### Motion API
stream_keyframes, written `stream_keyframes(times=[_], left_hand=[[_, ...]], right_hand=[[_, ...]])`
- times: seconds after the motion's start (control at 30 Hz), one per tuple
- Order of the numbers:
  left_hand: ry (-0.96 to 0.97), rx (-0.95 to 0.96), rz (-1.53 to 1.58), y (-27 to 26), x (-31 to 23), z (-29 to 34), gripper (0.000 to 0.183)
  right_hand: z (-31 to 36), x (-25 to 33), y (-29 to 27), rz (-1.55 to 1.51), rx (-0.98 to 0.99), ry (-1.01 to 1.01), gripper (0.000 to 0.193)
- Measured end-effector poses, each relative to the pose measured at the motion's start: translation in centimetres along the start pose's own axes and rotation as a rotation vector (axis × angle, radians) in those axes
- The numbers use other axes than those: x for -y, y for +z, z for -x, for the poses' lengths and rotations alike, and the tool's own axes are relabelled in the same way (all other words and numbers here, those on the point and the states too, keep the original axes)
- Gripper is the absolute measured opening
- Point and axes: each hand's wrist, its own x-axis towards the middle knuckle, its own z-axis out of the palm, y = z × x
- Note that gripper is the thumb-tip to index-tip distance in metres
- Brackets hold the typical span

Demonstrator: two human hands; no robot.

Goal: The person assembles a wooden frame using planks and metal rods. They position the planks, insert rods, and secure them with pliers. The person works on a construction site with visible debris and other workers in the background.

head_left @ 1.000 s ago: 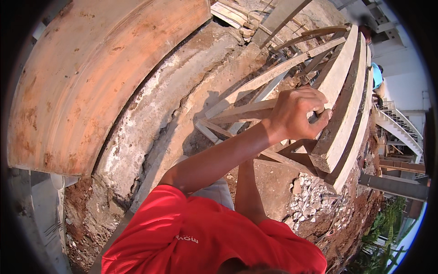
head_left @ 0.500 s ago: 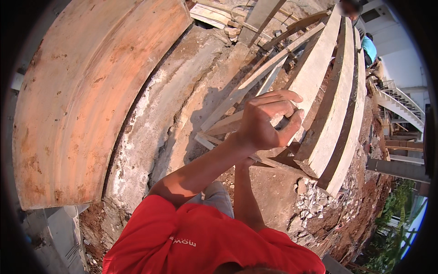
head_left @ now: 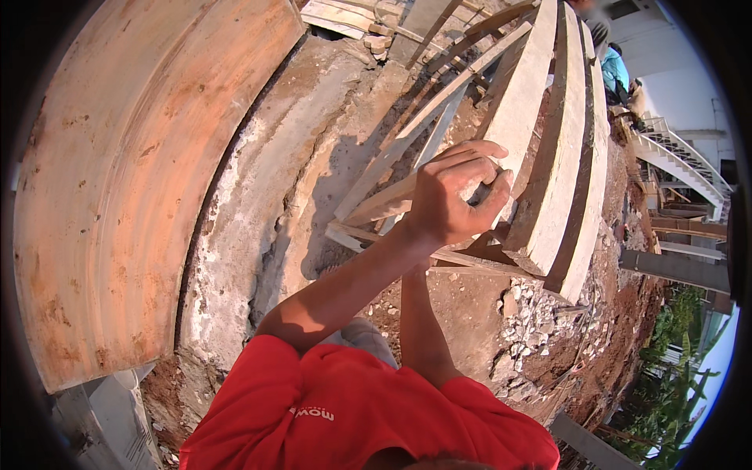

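The person's left hand (head_left: 462, 194) is showing in front of some long pale beams (head_left: 521, 90), its fingers and thumb curling close together with a little gap between, and I cannot tell if it is pinching anything. The right arm (head_left: 427, 325) is pointing up below it, but the right hand is hiding behind the left arm (head_left: 345, 294), so I cannot tell its shape. The beams are lying side by side, with broken white stones (head_left: 533, 329) sitting near their closer ends.
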Motion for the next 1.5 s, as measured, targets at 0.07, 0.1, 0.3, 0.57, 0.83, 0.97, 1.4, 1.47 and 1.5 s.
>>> stream_keyframes(times=[0.07, 0.1, 0.3, 0.57, 0.83, 0.97, 1.4, 1.47, 1.5], left_hand=[[0.12, 0.012, 0.028, 0.2, 2.1, -1.4, 0.008], [0.117, 0.029, 0.012, 0.1, 2.1, -1.0, 0.008], [0.14, 0.088, 0.026, -1.5, 3.0, -0.4, 0.016], [0.109, 0.129, 0.041, 0.0, 2.7, -0.2, 0.023], [-0.137, 0.121, -0.07, -2.4, -0.5, 0.5, 0.009], [-0.125, 0.106, -0.173, -2.6, -1.5, 0.2, 0.009], [-0.081, -0.011, -0.061, -1.9, 2.9, 0.1, 0.012], [-0.091, -0.031, -0.048, -1.7, 2.5, 0.4, 0.012], [-0.097, -0.05, -0.052, -1.9, 2.5, 0.6, 0.013]], right_hand=[[-0.4, 0.1, 0.3, -0.016, 0.005, -0.004, 0.043], [-0.5, 0.0, -0.3, -0.031, -0.003, -0.001, 0.043], [-2.3, -1.6, -4.1, 0.037, -0.132, -0.047, 0.028], [4.4, 2.2, -5.0, 0.249, -0.295, -0.106, 0.02], [15.0, 4.5, -18.1, 0.141, -0.604, -0.074, 0.032], [18.5, 9.8, -20.1, -0.111, -0.728, -0.554, 0.03], [22.6, 29.0, 3.7, 0.035, -0.181, -0.901, 0.043], [21.8, 27.4, 6.6, 0.04, -0.187, -0.723, 0.052], [21.7, 26.5, 7.5, 0.133, -0.143, -0.739, 0.051]])
